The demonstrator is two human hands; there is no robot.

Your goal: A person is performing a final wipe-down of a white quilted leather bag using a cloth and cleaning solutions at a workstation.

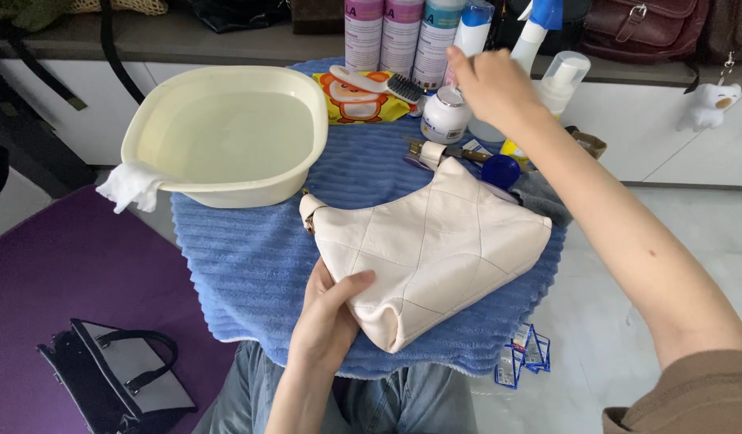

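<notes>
A cream quilted handbag (435, 249) lies on a blue ribbed towel (250, 265) spread over a small round table. My left hand (327, 317) grips the bag's near bottom corner, thumb on top. My right hand (487, 80) reaches far across the table, fingers loosely spread, over a small white jar (445, 116) and close to a row of tall bottles (403, 32). It holds nothing that I can see.
A pale yellow basin (146, 133) of water with a white cloth (131, 186) on its rim sits at the left. A brush (379, 80), spray bottle (536, 32), blue cap (500, 170) and small tools crowd the far side. A black-and-grey handbag (118, 382) rests on a purple mat.
</notes>
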